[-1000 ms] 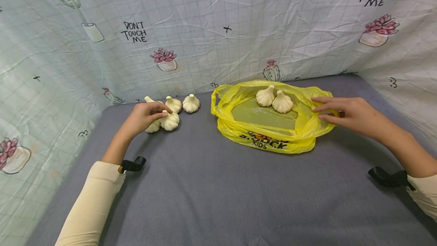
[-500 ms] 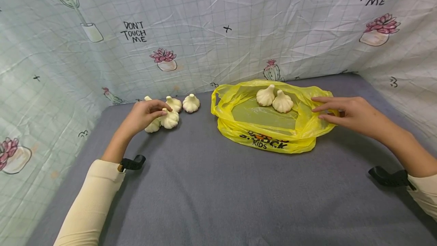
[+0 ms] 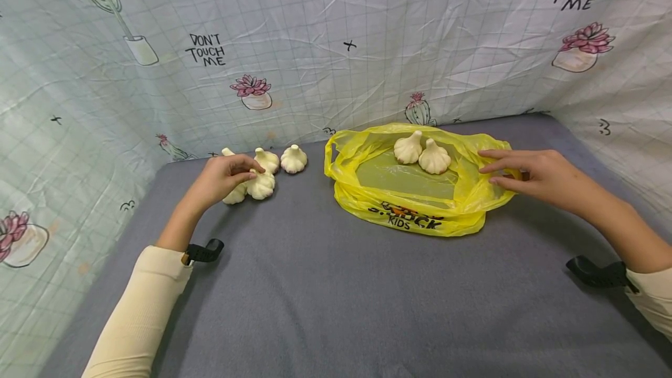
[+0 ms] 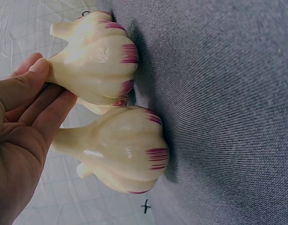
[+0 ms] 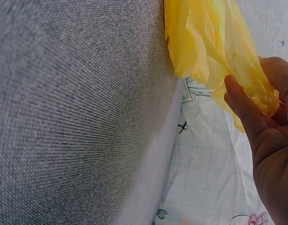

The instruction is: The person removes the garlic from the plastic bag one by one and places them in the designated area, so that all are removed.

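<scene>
My left hand (image 3: 217, 178) pinches the stem of a cream garlic bulb (image 3: 261, 185) between thumb and fingers. In the left wrist view this held bulb (image 4: 94, 63) shows purple streaks near its base, close over the grey cloth. Right beside it sits another garlic bulb (image 4: 125, 150), partly behind the hand in the head view. More bulbs stand just behind, among them a garlic bulb (image 3: 293, 159) a little apart. My right hand (image 3: 541, 177) holds the right side of a yellow plastic bag (image 3: 420, 217), whose mouth gapes upward. Two garlic bulbs (image 3: 434, 157) lie inside it.
Grey cloth (image 3: 325, 296) covers the table. A white printed curtain (image 3: 325, 34) hangs along the back and both sides, close behind the bulbs and the bag. Black wrist cameras (image 3: 206, 251) sit on both wrists.
</scene>
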The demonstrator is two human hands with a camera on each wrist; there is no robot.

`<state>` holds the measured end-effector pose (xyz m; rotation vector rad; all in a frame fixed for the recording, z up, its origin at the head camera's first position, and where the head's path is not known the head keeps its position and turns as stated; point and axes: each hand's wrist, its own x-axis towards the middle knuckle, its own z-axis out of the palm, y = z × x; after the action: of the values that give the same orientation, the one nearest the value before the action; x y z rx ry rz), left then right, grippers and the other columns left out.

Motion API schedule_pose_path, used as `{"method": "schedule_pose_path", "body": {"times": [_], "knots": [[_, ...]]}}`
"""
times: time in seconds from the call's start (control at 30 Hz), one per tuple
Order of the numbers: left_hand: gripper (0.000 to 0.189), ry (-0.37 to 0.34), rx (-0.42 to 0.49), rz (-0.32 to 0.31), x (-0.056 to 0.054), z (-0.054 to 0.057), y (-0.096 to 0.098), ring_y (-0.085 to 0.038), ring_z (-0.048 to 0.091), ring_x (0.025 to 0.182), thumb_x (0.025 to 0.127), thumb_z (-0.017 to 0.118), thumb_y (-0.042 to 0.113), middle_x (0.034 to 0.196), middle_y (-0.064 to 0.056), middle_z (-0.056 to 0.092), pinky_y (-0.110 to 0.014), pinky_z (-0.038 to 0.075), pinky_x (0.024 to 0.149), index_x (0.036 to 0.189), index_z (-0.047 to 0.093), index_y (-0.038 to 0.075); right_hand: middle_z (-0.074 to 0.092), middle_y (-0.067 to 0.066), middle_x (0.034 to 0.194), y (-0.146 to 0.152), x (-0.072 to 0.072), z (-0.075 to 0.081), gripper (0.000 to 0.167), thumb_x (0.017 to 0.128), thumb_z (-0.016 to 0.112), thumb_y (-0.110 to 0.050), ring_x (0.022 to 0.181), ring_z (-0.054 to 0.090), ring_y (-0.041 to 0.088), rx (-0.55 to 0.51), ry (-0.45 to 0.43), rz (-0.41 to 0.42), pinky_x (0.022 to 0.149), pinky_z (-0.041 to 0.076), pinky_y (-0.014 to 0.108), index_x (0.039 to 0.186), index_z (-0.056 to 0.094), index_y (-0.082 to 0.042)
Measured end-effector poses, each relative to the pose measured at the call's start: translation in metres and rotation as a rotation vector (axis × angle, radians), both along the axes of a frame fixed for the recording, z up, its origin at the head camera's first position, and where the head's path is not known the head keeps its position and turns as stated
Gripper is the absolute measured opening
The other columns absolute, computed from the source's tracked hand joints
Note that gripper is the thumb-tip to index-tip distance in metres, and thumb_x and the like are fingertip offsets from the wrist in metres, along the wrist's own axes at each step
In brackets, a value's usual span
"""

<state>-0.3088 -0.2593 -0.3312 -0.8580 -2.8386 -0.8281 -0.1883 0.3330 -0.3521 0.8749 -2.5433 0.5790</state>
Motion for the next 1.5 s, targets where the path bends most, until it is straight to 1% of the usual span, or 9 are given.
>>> {"method": "schedule_pose_path", "body": {"times": [0.2, 0.47, 0.63, 0.9, 1.0, 1.1, 1.27, 1.37, 1.5], "knots": [[0.014, -0.017, 0.012, -0.004, 0.0, -0.001, -0.001, -0.023, 0.072, 0.096, 0.096, 0.07, 0.007, 0.107, -0.009, 0.076, -0.015, 0.051, 0.074, 0.109, 0.076, 0.007, 0.063, -0.011, 0.138, 0.0, 0.0, 0.0, 0.032, 0.08, 0.083, -0.002, 0.058, 0.041, -0.005, -0.002, 0.014, 0.021, 0.052, 0.034, 0.014, 0.11, 0.079, -0.015], [0.013, -0.017, 0.049, -0.026, 0.0, -0.004, 0.001, -0.022, 0.072, 0.097, 0.095, 0.071, 0.005, 0.107, -0.01, 0.076, -0.013, 0.052, 0.076, 0.108, 0.076, 0.005, 0.065, -0.008, 0.136, -0.001, 0.001, 0.002, 0.034, 0.08, 0.083, -0.002, 0.059, 0.042, -0.004, 0.01, -0.003, -0.014, 0.053, 0.034, 0.015, 0.11, 0.079, -0.017], [0.015, -0.029, 0.066, -0.015, 0.0, -0.006, 0.001, -0.023, 0.072, 0.099, 0.095, 0.07, 0.005, 0.108, -0.01, 0.076, -0.012, 0.051, 0.075, 0.109, 0.076, 0.005, 0.065, -0.007, 0.136, -0.002, 0.002, 0.002, 0.034, 0.08, 0.083, -0.001, 0.06, 0.042, -0.003, 0.013, -0.026, -0.037, 0.054, 0.034, 0.015, 0.111, 0.079, -0.017], [0.014, -0.025, 0.061, -0.005, 0.0, -0.007, 0.001, -0.015, 0.071, 0.099, 0.095, 0.07, 0.005, 0.108, -0.009, 0.076, -0.011, 0.051, 0.075, 0.109, 0.076, 0.005, 0.065, -0.008, 0.136, -0.002, 0.002, 0.002, 0.035, 0.08, 0.083, 0.0, 0.059, 0.042, -0.003, 0.006, -0.028, -0.024, 0.054, 0.034, 0.015, 0.111, 0.079, -0.017], [0.015, -0.031, 0.053, 0.002, 0.0, -0.006, 0.001, -0.018, 0.072, 0.101, 0.096, 0.07, 0.006, 0.109, -0.009, 0.076, -0.012, 0.051, 0.076, 0.11, 0.075, 0.005, 0.065, -0.007, 0.136, -0.002, 0.001, 0.002, 0.035, 0.08, 0.083, 0.0, 0.059, 0.041, -0.003, 0.008, -0.027, -0.021, 0.054, 0.035, 0.015, 0.11, 0.079, -0.017], [0.019, -0.057, 0.04, 0.017, 0.002, -0.004, 0.003, -0.024, 0.071, 0.106, 0.097, 0.07, 0.01, 0.115, -0.01, 0.074, -0.017, 0.054, 0.08, 0.115, 0.074, 0.006, 0.065, -0.005, 0.136, -0.002, 0.001, 0.002, 0.036, 0.08, 0.083, 0.0, 0.06, 0.041, -0.003, 0.011, -0.028, -0.025, 0.054, 0.035, 0.015, 0.11, 0.079, -0.017], [0.035, -0.089, 0.039, 0.021, 0.007, 0.002, 0.01, -0.029, 0.067, 0.119, 0.098, 0.07, 0.014, 0.133, -0.011, 0.067, -0.036, 0.056, 0.093, 0.132, 0.067, 0.007, 0.066, -0.004, 0.136, -0.002, 0.001, 0.001, 0.036, 0.08, 0.083, 0.0, 0.06, 0.041, -0.003, 0.017, -0.03, -0.027, 0.054, 0.035, 0.015, 0.111, 0.079, -0.017], [0.038, -0.084, 0.065, -0.001, 0.012, 0.008, 0.02, -0.029, 0.064, 0.123, 0.099, 0.069, 0.015, 0.137, -0.01, 0.065, -0.045, 0.053, 0.099, 0.136, 0.065, 0.01, 0.064, -0.008, 0.137, -0.001, 0.001, 0.001, 0.035, 0.08, 0.083, -0.001, 0.059, 0.041, -0.003, 0.016, -0.024, -0.028, 0.054, 0.035, 0.015, 0.111, 0.079, -0.018], [0.037, -0.085, 0.108, -0.027, 0.017, 0.016, 0.032, -0.03, 0.062, 0.125, 0.1, 0.068, 0.018, 0.136, -0.008, 0.065, -0.049, 0.05, 0.102, 0.136, 0.066, 0.013, 0.061, -0.016, 0.138, -0.001, 0.0, 0.0, 0.035, 0.08, 0.083, -0.002, 0.06, 0.041, -0.004, 0.014, -0.009, -0.022, 0.055, 0.035, 0.015, 0.111, 0.079, -0.018]]}}
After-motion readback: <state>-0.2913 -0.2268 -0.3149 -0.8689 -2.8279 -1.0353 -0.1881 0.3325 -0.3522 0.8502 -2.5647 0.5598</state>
